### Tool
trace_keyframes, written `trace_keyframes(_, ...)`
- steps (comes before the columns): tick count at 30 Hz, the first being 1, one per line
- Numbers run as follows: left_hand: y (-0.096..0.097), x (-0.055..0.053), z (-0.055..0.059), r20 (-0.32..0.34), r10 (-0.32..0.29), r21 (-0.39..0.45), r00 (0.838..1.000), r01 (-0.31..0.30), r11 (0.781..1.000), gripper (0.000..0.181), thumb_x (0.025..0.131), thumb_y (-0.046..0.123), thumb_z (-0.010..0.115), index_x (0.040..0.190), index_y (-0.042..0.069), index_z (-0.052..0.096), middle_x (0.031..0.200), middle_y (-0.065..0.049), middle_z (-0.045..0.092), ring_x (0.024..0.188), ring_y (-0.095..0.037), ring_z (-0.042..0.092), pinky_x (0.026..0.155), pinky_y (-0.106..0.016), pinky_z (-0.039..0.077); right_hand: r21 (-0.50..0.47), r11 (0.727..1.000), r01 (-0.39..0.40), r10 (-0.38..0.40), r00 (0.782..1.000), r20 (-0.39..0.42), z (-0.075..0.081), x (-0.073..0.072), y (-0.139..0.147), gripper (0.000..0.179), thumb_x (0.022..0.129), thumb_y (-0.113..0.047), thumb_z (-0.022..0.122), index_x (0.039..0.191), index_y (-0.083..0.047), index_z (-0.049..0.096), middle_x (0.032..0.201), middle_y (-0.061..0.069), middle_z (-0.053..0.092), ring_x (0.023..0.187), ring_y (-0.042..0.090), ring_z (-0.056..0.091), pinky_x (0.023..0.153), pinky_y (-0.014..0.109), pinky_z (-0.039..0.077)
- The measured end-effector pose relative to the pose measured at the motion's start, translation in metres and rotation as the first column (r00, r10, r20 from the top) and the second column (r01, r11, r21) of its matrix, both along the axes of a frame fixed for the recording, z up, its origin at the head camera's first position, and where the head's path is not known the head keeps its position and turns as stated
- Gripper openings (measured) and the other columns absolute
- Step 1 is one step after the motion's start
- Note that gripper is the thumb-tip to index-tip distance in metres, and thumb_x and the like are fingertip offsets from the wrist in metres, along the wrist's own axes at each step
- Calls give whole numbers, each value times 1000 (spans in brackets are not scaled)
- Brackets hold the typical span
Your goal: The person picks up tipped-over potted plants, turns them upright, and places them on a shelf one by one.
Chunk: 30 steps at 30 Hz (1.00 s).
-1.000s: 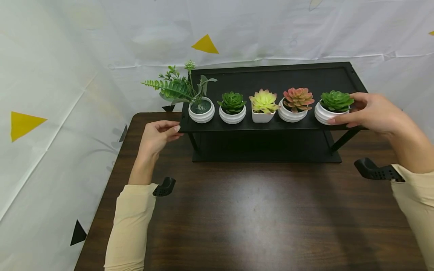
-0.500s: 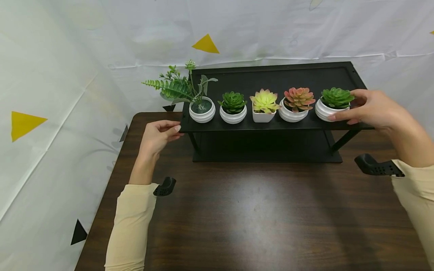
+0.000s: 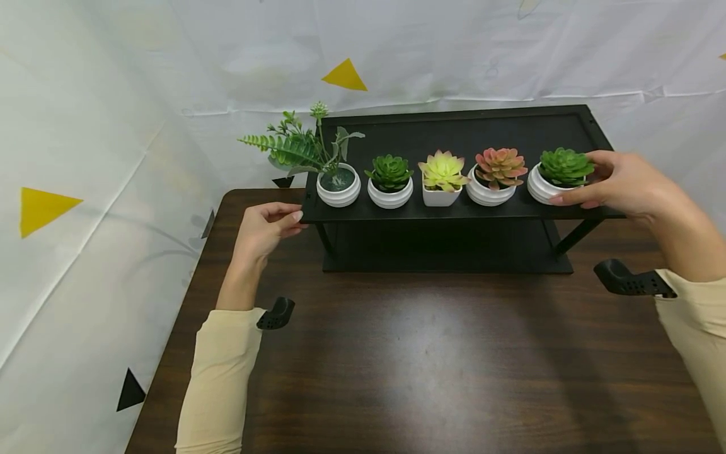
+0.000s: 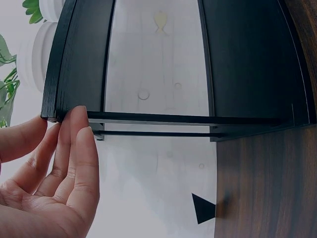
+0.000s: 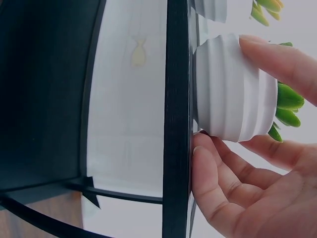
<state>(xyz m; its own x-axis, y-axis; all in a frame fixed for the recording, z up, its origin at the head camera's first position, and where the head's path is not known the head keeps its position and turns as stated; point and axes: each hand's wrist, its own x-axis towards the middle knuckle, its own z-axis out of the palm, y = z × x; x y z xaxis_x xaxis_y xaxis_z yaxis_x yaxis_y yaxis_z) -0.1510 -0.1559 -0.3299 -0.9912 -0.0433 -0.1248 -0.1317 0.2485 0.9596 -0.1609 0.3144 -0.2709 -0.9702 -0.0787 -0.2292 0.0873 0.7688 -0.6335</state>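
In the head view my left hand (image 3: 263, 230) pinches the front left corner of a black two-tier shelf (image 3: 431, 129). The left wrist view has the thumb (image 4: 22, 138) on the top board's edge and the fingertips against its underside. My right hand (image 3: 638, 186) grips the white ribbed pot (image 5: 233, 91) of a green succulent (image 3: 566, 166) at the right end of the top board. Its thumb is on one side of the pot and fingers on the other; the pot's base sits at the board.
Left of that pot, along the board's front, stand a pink succulent (image 3: 501, 167), a yellow one in a square pot (image 3: 442, 197), a dark green one (image 3: 389, 173) and a taller fern-like plant (image 3: 338, 189). The shelf stands on a brown wooden table (image 3: 420, 359) against white sheeting (image 3: 454, 50).
The right hand and its succulent pot have shifted slightly backward on the board since the first frame. The left hand keeps its place at the corner.
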Motion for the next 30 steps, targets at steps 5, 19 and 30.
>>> trace_keyframes(5,0,0,0,4,-1,9,1000,1,1000,26,89,5,59,112,-8,60,99,-13,58,77,-16,65,82,-36,52,-3,1000,2,-2,1000,5,1,2,0,79,77,-28,75,135,5,32,82,0,57,66,12,60,59,20,49)
trace_keyframes(19,-1,0,0,1,-6,17,1000,6,1000,28,89,6,59,112,-9,59,98,-12,59,86,-25,65,79,-31,53,-69,998,15,-17,999,-29,-3,10,6,76,81,-24,71,136,8,29,100,3,53,68,1,56,59,15,45)
trace_keyframes(30,0,1,0,2,-1,17,1000,1,1000,28,89,6,59,113,-9,59,100,-14,58,81,-20,66,77,-28,54,-152,988,34,-42,998,-51,-8,23,13,71,85,-19,67,134,14,27,82,-22,50,69,-1,56,59,19,50)
